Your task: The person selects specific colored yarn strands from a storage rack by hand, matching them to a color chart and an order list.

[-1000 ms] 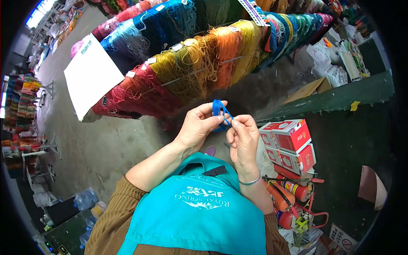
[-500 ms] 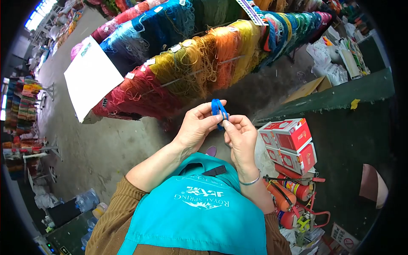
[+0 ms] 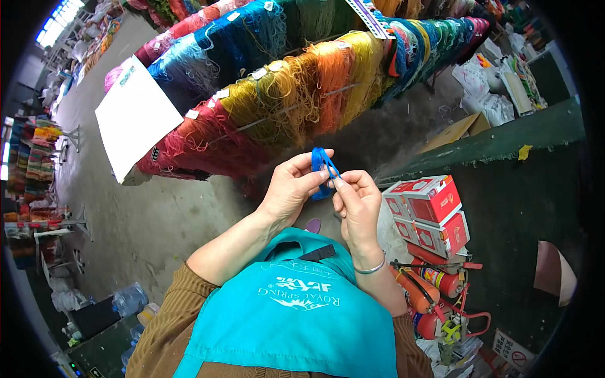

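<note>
Looks like the left hand [image 3: 288, 189] pinches the blue yarn [image 3: 317, 161] to keep its loops tidy, while the right hand [image 3: 359, 205], close beside it, grips some strands.

Glossy bright-blue yarn [image 3: 317, 165]; smooth matt teal cloth apron [image 3: 293, 321]; shiny metal bracelet [image 3: 372, 268]; ribbed brown knit sleeve [image 3: 179, 299].

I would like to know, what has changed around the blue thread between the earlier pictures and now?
Since the first picture, the right hand has shifted slightly left, bringing its fingertips nearer the left hand. The blue thread has moved a touch left too. Both hands pinch it, as before; no lasting release shows. The hanging yarn and red-and-white boxes stayed put.
</note>
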`<action>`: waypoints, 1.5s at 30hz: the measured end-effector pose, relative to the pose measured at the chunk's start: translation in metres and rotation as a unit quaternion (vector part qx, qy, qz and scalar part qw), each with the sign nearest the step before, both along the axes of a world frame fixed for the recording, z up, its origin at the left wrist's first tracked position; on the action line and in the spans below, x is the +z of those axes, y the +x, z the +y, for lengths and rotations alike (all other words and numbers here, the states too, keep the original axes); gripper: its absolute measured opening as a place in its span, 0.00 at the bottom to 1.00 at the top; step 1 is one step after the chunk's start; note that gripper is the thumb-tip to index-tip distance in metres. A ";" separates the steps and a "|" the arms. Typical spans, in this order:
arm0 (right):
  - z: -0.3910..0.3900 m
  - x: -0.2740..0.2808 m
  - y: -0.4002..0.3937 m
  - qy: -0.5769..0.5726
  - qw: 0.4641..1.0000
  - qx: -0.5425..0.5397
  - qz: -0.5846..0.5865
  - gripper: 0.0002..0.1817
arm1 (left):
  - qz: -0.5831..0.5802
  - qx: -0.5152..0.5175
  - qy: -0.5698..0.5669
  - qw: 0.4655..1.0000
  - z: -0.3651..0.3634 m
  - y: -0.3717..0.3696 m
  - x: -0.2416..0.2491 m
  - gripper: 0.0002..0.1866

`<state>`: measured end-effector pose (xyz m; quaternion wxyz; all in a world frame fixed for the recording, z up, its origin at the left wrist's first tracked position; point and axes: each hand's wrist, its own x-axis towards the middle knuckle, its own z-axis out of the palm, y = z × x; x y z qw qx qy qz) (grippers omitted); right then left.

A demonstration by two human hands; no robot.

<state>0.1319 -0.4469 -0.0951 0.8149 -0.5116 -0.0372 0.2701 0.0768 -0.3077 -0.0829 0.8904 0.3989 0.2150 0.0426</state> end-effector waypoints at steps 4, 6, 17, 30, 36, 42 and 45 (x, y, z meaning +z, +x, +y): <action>-0.001 -0.002 0.001 0.024 0.999 0.002 0.022 0.03 | -0.001 0.003 -0.004 1.000 0.000 0.001 -0.001 0.21; -0.001 -0.003 0.001 0.034 0.999 -0.001 0.026 0.03 | -0.003 0.005 -0.007 1.000 -0.001 0.001 0.001 0.21; -0.012 -0.006 0.010 0.153 0.965 0.041 0.210 0.04 | 0.002 -0.054 -0.064 0.997 0.006 0.001 -0.006 0.14; -0.001 0.003 0.003 -0.033 0.997 0.056 0.045 0.04 | -0.057 -0.057 -0.210 0.974 0.003 0.000 -0.009 0.15; -0.003 0.000 0.003 0.002 0.997 0.048 0.059 0.03 | -0.040 -0.054 -0.190 0.979 0.003 -0.001 -0.009 0.16; -0.005 -0.003 0.003 0.026 0.997 0.045 0.061 0.03 | -0.031 -0.043 -0.176 0.983 0.001 0.001 -0.009 0.17; -0.006 -0.003 0.004 0.025 0.997 0.043 0.059 0.03 | -0.031 -0.046 -0.175 0.983 0.000 0.002 -0.008 0.18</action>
